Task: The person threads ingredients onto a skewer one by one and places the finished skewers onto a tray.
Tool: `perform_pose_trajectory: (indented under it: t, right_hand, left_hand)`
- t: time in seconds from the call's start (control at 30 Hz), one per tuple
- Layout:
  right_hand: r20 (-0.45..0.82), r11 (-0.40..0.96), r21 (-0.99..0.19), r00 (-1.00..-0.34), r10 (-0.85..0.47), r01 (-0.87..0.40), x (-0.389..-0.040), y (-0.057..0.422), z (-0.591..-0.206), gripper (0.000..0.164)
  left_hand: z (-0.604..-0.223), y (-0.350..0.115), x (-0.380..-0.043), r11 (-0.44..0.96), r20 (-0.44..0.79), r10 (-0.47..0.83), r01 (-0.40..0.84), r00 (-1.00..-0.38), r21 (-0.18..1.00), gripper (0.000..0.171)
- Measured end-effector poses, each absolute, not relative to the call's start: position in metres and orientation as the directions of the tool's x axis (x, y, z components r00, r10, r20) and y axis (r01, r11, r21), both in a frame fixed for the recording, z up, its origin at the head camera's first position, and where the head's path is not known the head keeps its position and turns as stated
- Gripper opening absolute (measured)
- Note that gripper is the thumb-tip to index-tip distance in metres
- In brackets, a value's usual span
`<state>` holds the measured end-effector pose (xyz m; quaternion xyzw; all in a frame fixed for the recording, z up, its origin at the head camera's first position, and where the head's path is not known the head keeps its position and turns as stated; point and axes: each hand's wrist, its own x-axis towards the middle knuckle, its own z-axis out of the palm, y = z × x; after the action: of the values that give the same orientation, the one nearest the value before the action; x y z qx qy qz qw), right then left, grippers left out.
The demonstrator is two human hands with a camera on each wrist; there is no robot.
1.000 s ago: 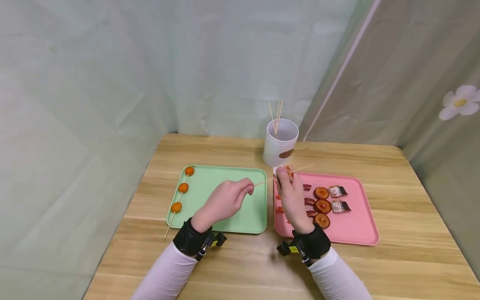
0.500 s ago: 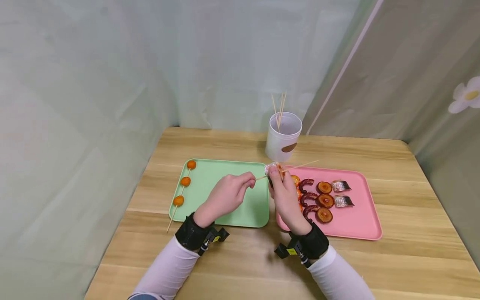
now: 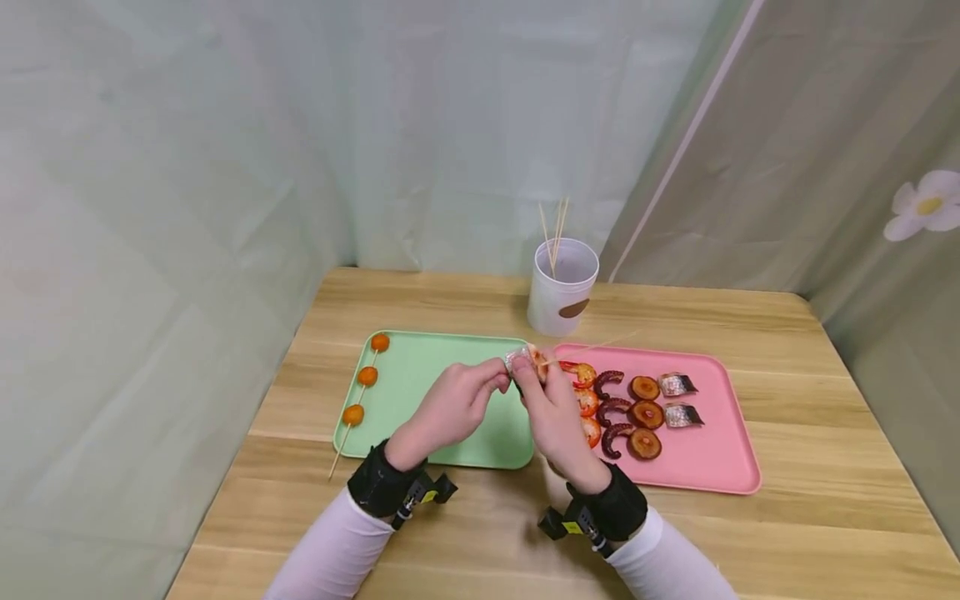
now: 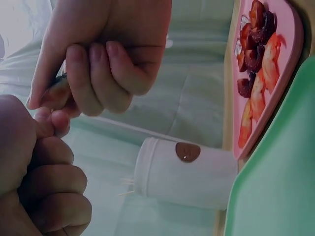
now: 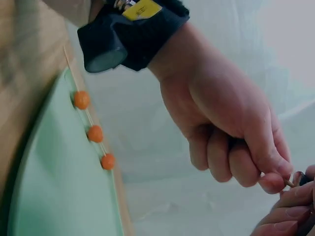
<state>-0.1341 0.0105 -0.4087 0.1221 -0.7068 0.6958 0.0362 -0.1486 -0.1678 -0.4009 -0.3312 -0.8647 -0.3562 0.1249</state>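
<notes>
In the head view my left hand (image 3: 450, 408) pinches one end of a thin bamboo skewer (image 3: 600, 343) above the green tray (image 3: 420, 450). My right hand (image 3: 555, 421) holds a silver-skinned piece of fish (image 3: 517, 358) that sits on the skewer, right against the left fingertips. The skewer's free end sticks out to the right over the pink tray (image 3: 720, 467). Seen from the left wrist, the fish piece (image 4: 57, 93) is mostly hidden between the right thumb and fingers. Both hands nearly touch.
Three orange balls (image 3: 367, 376) on a skewer lie along the green tray's left side. Shrimp (image 3: 587, 403), octopus tentacles (image 3: 613, 408), mushroom slices (image 3: 645, 413) and two fish pieces (image 3: 678, 383) lie on the pink tray. A white cup (image 3: 561, 296) with several skewers stands behind.
My right hand has moved left along the skewer with the fish piece, up to the left fingers. The left hand has stayed nearly in place. Shrimp now show on the pink tray.
</notes>
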Motion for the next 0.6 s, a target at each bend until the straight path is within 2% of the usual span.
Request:
perform_pose_trajectory:
  t: [0.27,0.6]
  right_hand:
    - [0.228,0.063,-0.969,-0.962,-0.149,-0.24,-0.1334,0.0101,-0.4075,0.028]
    - [0.188,0.039,-0.979,-0.963,-0.195,-0.199,-0.1363,0.0077,-0.4147,0.029]
  left_hand:
    - [-0.3969,-0.1675,-0.1426,0.542,0.458,0.466,0.653,-0.757,0.529,0.015]
    - [-0.4017,-0.1664,-0.1449,0.576,0.415,0.448,0.611,-0.792,0.543,0.016]
